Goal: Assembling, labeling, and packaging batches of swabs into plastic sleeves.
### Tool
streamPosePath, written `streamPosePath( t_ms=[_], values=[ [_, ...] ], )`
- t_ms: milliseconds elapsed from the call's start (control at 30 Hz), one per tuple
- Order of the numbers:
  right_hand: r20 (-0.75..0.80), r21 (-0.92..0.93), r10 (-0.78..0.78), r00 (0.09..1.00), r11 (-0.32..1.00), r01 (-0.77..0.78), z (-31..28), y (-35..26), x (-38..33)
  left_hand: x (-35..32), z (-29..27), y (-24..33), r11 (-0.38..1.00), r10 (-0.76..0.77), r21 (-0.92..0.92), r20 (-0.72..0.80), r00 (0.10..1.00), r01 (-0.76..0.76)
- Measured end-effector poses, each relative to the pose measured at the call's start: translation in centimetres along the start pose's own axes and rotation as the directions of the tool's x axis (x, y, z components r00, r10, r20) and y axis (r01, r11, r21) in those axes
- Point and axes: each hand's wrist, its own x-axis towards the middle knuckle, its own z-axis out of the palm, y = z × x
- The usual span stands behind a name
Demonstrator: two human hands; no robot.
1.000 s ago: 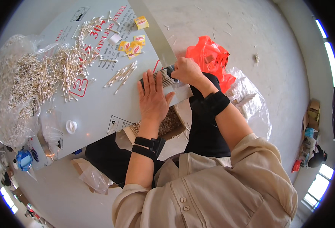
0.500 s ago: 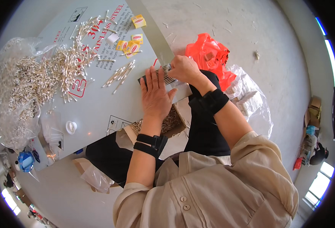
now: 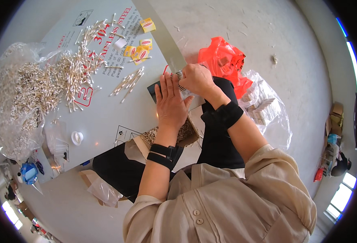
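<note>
Centre frame, the left hand (image 3: 171, 106) presses flat, fingers released, on a dark packet (image 3: 153, 91); the right hand (image 3: 196, 79) fingers clench a cotton swab bundle (image 3: 179, 76) on the counter (image 3: 105, 113).

Your left hand (image 3: 171, 106) lies flat, fingers spread, at the frame's centre on a dark card (image 3: 153, 92) on the counter (image 3: 117, 109), your right hand (image 3: 194, 77) just beside it closed on a bundle of cotton swabs (image 3: 179, 75), with a loose swab heap (image 3: 37, 87) at upper left.
</note>
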Motion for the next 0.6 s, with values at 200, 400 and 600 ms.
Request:
streamPosePath(
  t_ms=[200,400,600],
  values=[
    [0.052,-0.037,-0.027,0.998,0.999,0.029,-0.5,-0.5,-0.5,0.6,0.6,0.7,1.0,-0.002,0.008,-0.02,1.0,0.002],
    [-0.777,0.254,0.102,0.621,0.954,0.161,0.7,5.3,-0.9,0.8,0.4,-0.3,0.904,-0.117,-0.426,-0.184,0.976,0.028],
    [0.136,0.985,0.444,0.886,0.038,-0.17,2.5,6.9,-0.3,2.2,1.1,0.2,0.497,-0.367,-0.865,-0.276,0.888,-0.064]
  ],
)
